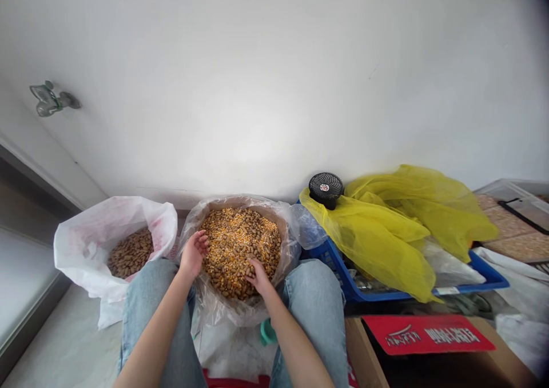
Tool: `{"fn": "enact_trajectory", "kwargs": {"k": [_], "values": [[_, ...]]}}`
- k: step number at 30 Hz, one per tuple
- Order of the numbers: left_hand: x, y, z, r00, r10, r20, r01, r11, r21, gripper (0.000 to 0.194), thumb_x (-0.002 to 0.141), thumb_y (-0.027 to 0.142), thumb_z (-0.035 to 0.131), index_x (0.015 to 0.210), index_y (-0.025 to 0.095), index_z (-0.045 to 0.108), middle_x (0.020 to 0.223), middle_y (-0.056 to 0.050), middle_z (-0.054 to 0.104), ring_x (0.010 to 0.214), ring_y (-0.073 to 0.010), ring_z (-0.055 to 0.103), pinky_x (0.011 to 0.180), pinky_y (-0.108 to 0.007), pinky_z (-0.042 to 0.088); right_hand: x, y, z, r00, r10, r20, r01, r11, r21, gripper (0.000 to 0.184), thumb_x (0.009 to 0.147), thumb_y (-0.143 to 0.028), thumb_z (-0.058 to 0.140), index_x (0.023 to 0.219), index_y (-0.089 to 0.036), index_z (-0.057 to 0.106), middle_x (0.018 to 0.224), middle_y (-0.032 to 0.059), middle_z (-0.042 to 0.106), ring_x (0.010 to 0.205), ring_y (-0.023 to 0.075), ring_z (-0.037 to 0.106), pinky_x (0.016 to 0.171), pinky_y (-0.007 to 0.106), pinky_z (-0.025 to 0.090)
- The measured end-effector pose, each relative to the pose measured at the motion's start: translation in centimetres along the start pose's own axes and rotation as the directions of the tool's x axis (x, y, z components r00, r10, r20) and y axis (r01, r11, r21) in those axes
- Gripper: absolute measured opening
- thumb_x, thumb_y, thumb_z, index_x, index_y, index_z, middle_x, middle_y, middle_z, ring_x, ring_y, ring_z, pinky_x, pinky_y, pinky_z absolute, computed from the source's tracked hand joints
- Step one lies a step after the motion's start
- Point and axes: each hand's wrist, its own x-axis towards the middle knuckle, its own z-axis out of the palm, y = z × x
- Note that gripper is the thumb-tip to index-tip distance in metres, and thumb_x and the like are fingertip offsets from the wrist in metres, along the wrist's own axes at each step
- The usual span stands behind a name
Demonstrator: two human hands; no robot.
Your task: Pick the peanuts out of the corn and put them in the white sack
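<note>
A plastic-lined sack [201,228] sits between my knees, filled with yellow corn kernels mixed with brown seeds [240,242]. My left hand [194,252] hovers at the sack's near left side, palm up with the fingers apart, over the grain. My right hand [258,275] rests on the grain near the front of the sack, its fingers curled down. I cannot tell whether it holds any kernels. To the left stands a white woven sack [88,251], rolled open, holding brown seeds [131,254].
A blue plastic crate [343,271] stands to the right, draped with a yellow plastic sheet [386,228], and a small black fan [326,189] sits on top. Below it lies a cardboard box [362,348] with a red sign [429,334]. A white wall rises behind.
</note>
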Motion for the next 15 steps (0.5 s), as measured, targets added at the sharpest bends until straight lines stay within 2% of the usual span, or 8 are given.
{"fn": "enact_trajectory", "kwargs": {"k": [2,4,6,9,13,15], "values": [[-0.1,-0.1,0.1,1.0,-0.001,0.003,0.001,1.0,0.002,0.013,0.076,0.019,0.045,0.078,0.015,0.057,0.061,0.001,0.055,0.048,-0.007,0.051,0.045,-0.02,0.041,0.1,-1.4,-0.2,0.996,0.026,0.084,-0.043,0.977,0.209,0.042,0.068,-0.046,0.045,0.106,-0.029,0.046,0.111,0.003,0.052,0.091,0.017,0.054,0.069,0.033,0.047],[0.0,-0.1,0.1,1.0,-0.001,0.004,0.001,1.0,0.001,0.013,0.076,0.019,0.045,0.078,0.015,0.057,0.061,0.002,0.055,0.048,-0.007,0.051,0.046,-0.02,0.041,0.2,-2.5,-0.6,0.992,0.051,0.119,-0.088,0.941,0.327,0.044,0.065,-0.043,0.051,0.107,-0.032,0.046,0.115,0.0023,0.049,0.091,0.0172,0.054,0.07,0.035,0.047],[0.0,-0.1,0.0,1.0,0.002,-0.002,-0.002,1.0,0.004,0.013,0.076,0.019,0.045,0.078,0.015,0.057,0.061,0.002,0.055,0.048,-0.0069,0.051,0.045,-0.019,0.04,0.3,-3.3,-1.0,0.987,0.14,0.077,-0.158,0.933,0.325,0.049,0.061,-0.041,0.057,0.107,-0.032,0.046,0.116,0.0039,0.048,0.092,0.0195,0.053,0.07,0.039,0.046],[0.1,-0.1,-0.1,1.0,0.011,-0.014,-0.011,1.0,0.014,0.013,0.076,0.018,0.045,0.078,0.015,0.057,0.061,0.002,0.055,0.048,-0.0067,0.051,0.045,-0.019,0.041,0.1,-3.4,-1.6,0.955,0.298,0.007,-0.288,0.915,0.284,0.048,0.059,-0.041,0.059,0.103,-0.026,0.05,0.112,0.0101,0.049,0.096,0.0257,0.05,0.068,0.049,0.044],[0.4,-0.2,-0.3,1.0,0.014,-0.004,-0.014,1.0,0.018,0.013,0.076,0.017,0.045,0.079,0.015,0.057,0.061,0.002,0.055,0.049,-0.0068,0.052,0.046,-0.019,0.041,-0.7,-1.7,-2.0,0.869,0.472,0.151,-0.495,0.81,0.314,0.046,0.066,-0.051,0.046,0.097,-0.018,0.054,0.098,0.0159,0.055,0.095,0.0298,0.052,0.065,0.056,0.041],[0.5,-0.3,-0.3,1.0,0.014,-0.002,-0.014,1.0,0.021,0.013,0.076,0.017,0.045,0.079,0.015,0.058,0.061,0.001,0.056,0.049,-0.0068,0.052,0.045,-0.019,0.041,-1.3,-0.3,-2.0,0.834,0.508,0.217,-0.552,0.775,0.309,0.051,0.07,-0.057,0.035,0.097,-0.018,0.055,0.095,0.0169,0.056,0.096,0.0307,0.052,0.068,0.058,0.039]]}}
